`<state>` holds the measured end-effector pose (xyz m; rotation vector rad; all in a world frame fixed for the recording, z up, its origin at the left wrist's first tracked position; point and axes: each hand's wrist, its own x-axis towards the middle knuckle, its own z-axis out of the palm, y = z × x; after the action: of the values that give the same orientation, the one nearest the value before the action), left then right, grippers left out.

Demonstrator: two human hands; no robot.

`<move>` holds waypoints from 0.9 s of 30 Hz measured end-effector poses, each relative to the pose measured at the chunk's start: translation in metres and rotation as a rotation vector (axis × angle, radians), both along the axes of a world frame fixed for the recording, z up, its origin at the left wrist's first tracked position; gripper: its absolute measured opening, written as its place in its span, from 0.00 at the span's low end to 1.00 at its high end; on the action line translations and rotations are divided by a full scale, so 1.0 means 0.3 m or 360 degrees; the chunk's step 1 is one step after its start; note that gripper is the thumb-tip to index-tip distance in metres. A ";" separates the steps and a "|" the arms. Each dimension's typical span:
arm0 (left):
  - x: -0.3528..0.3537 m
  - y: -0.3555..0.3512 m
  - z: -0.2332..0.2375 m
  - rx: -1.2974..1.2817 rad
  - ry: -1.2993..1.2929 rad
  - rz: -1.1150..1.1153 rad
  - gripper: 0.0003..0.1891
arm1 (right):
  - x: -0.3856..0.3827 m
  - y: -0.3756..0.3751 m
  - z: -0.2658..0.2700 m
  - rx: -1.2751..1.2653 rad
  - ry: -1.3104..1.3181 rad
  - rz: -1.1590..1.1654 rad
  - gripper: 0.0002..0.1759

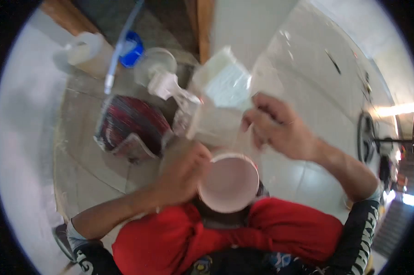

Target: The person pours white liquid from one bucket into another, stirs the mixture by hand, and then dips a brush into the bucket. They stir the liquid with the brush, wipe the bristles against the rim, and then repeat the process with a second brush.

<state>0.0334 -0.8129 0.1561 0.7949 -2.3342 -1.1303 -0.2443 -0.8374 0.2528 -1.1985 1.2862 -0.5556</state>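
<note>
Between my red-clad knees stands a round tub [229, 183], its pale pinkish inside facing up. My left hand [186, 170] is closed beside the tub's left rim, at the near edge of a clear plastic bag [216, 126]. My right hand [280, 128] has its fingers curled in at the bag's right side, above the tub. Both hands are blurred, and the fingertips on the thin plastic show poorly. A whitish block or packet [227, 85] shows at the bag's far end. Left of the bag lies a white-coated paintbrush [165, 85], its handle towards me.
A crumpled dark red and grey sack [133, 123] lies on the tiled floor [97, 167] at left. Beyond it are a whitish jug [90, 54], a blue container [131, 49], a clear round tub [155, 64] and a pale hose [122, 43]. A wheel [366, 136] stands far right.
</note>
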 end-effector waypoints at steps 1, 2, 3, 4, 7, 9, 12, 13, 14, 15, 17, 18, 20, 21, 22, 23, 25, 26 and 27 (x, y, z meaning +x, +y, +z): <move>0.025 -0.012 0.015 0.0281 0.0073 0.0129 0.11 | -0.027 0.038 0.046 0.0103 0.0063 -0.0061 0.15; 0.052 -0.021 0.027 0.0545 0.0139 0.0268 0.11 | -0.054 0.092 0.078 -0.0012 0.0312 -0.0058 0.14; 0.095 -0.012 -0.030 0.0612 0.0178 0.0244 0.11 | -0.077 0.132 0.105 -0.0150 0.0554 -0.0024 0.13; 0.142 -0.004 -0.098 0.1083 0.0170 0.0440 0.16 | -0.096 0.161 0.147 -0.0105 0.0592 -0.0023 0.13; 0.185 0.095 -0.232 0.2138 0.0084 0.0647 0.28 | -0.082 0.248 0.223 -0.0002 0.1093 0.0353 0.09; 0.190 0.158 -0.287 0.2676 0.0006 0.0642 0.33 | -0.038 0.294 0.224 0.0173 0.1213 0.0576 0.08; 0.148 0.213 -0.319 0.3630 0.0371 0.0335 0.46 | 0.045 0.334 0.180 0.0096 0.1327 0.0913 0.12; 0.142 0.218 -0.323 0.3622 0.0452 0.0321 0.46 | 0.071 0.345 0.144 0.0106 0.1355 0.1007 0.14; 0.136 0.222 -0.326 0.3611 0.0542 0.0309 0.46 | 0.101 0.363 0.096 0.0119 0.1352 0.0994 0.14; 0.132 0.227 -0.330 0.3598 0.0643 0.0302 0.46 | 0.131 0.380 0.042 0.0121 0.1419 0.1006 0.16; 0.129 0.233 -0.348 0.3550 0.0868 0.0289 0.47 | 0.183 0.387 -0.041 0.0055 0.1488 0.1089 0.18; 0.137 0.244 -0.374 0.3553 0.0870 0.0288 0.47 | 0.204 0.385 -0.079 -0.0002 0.1483 0.1154 0.18; 0.153 0.257 -0.428 0.3442 0.1039 0.0324 0.43 | 0.229 0.390 -0.179 -0.0027 0.1530 0.1136 0.19; 0.151 0.247 -0.420 0.3438 0.1040 0.0315 0.43 | 0.235 0.387 -0.225 -0.0060 0.1579 0.1120 0.19; 0.146 0.231 -0.400 0.3356 0.1183 0.0325 0.42 | 0.242 0.382 -0.265 -0.0064 0.1584 0.1120 0.19; 0.144 0.214 -0.379 0.3269 0.1318 0.0338 0.40 | 0.251 0.376 -0.303 -0.0071 0.1629 0.1089 0.19; 0.142 0.184 -0.339 0.3038 0.1230 0.0406 0.39 | 0.269 0.350 -0.339 -0.0085 0.1666 0.1052 0.18; 0.138 0.169 -0.329 0.2811 0.1144 0.0465 0.38 | 0.276 0.332 -0.349 -0.0117 0.1713 0.1033 0.17; 0.130 0.154 -0.331 0.2802 0.1141 0.0464 0.38 | 0.280 0.312 -0.359 -0.0149 0.1761 0.1014 0.15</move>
<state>0.0723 -0.7668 0.0568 0.8423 -0.2073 -2.5664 -0.1604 -0.7439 0.1452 -1.9937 1.6182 0.6278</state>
